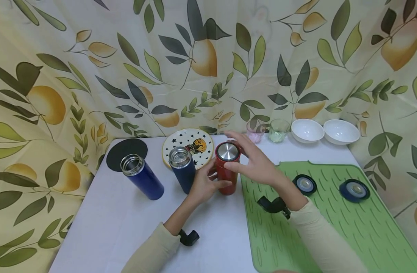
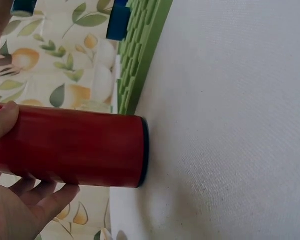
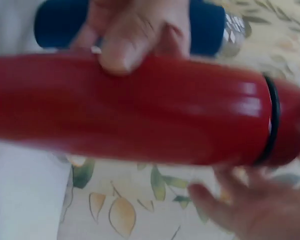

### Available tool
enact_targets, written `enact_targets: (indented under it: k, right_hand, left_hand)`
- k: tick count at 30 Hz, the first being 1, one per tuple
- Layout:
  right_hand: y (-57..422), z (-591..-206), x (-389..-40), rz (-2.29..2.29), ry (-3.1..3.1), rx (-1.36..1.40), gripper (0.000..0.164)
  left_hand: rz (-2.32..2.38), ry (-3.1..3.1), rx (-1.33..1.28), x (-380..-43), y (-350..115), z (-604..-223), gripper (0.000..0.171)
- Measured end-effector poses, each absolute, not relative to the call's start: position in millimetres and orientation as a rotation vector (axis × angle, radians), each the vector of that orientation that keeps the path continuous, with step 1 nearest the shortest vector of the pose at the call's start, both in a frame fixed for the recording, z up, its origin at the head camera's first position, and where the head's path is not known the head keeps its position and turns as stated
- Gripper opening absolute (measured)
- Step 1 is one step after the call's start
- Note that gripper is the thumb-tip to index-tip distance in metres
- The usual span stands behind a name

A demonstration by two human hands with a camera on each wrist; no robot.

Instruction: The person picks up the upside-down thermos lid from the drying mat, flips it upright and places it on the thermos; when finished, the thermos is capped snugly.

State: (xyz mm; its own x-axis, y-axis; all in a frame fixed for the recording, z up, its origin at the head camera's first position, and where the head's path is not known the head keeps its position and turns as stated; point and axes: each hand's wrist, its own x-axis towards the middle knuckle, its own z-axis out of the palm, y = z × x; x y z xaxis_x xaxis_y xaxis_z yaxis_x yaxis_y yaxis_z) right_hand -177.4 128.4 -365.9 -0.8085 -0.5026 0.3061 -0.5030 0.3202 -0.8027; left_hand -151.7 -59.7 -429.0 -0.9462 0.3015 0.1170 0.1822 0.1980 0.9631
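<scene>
2 blue bottles near red flask

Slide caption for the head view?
Left hand grips a red bottle, right hand near its lid; two open blue bottles stand to the left.

Red flask, silver-topped lid on, upright on white table

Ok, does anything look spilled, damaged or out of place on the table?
No, nothing stands out. The red bottle, gripped by the left hand, and both open blue bottles stand upright, two lids lie on the green mat, and no spill or damage shows.
</scene>
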Motion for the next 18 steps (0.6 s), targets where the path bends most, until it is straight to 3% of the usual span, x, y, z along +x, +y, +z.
enact_targets:
  k: [5, 9, 18]
  right_hand:
    - [141, -363, -189, 1.708, -2.535, 1.273, 0.052]
    - [140, -367, -187, 1.578, -2.519, 1.212, 0.043]
    - [123, -371, -172, 1.115, -2.521, 0.878, 0.057]
  left_hand:
    - [1.906, 2.329, 0.508, -154, -61, -437, 0.073]
    - [1.897, 2.341, 0.527, -161, -62, -453, 0.073]
    - [1.86, 2.375, 0.527, -167, -62, -465, 0.072]
